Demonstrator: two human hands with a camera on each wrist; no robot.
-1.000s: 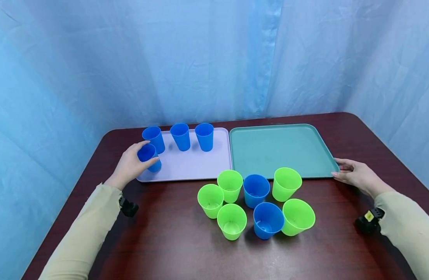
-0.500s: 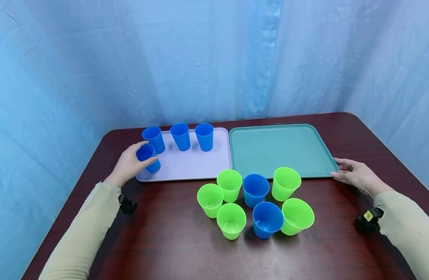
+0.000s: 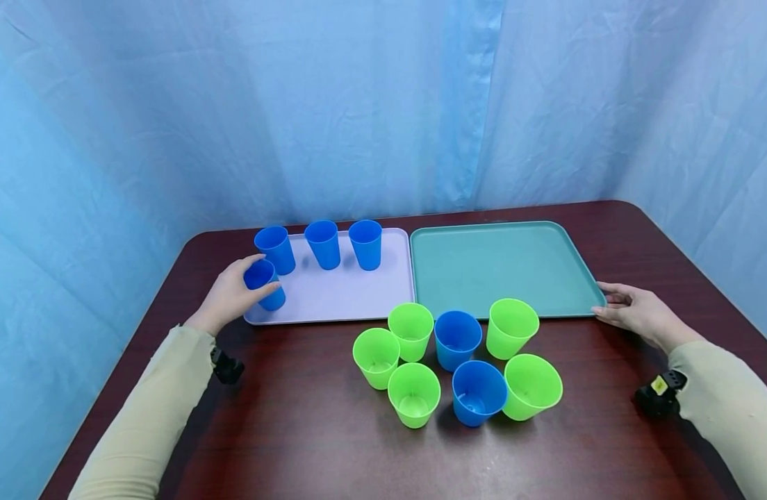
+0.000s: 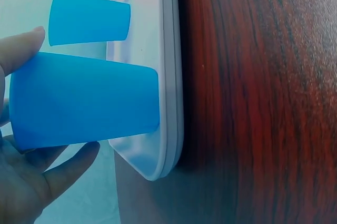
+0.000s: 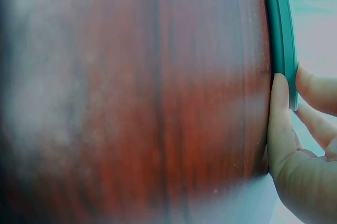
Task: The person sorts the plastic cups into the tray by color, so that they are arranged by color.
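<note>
The left hand (image 3: pixel 230 297) grasps a blue cup (image 3: pixel 263 282) on the lilac tray (image 3: pixel 352 292); the right hand (image 3: pixel 633 312), fingers relaxed, touches the teal tray (image 3: pixel 496 267) on a dark wooden table (image 3: pixel 308 444)

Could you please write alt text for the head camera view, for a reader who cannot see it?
A person's left hand grips a blue cup on a lilac tray beside three more blue cups, while the right hand touches an empty teal tray. Five green and two blue cups stand clustered on the dark wooden table.
</note>
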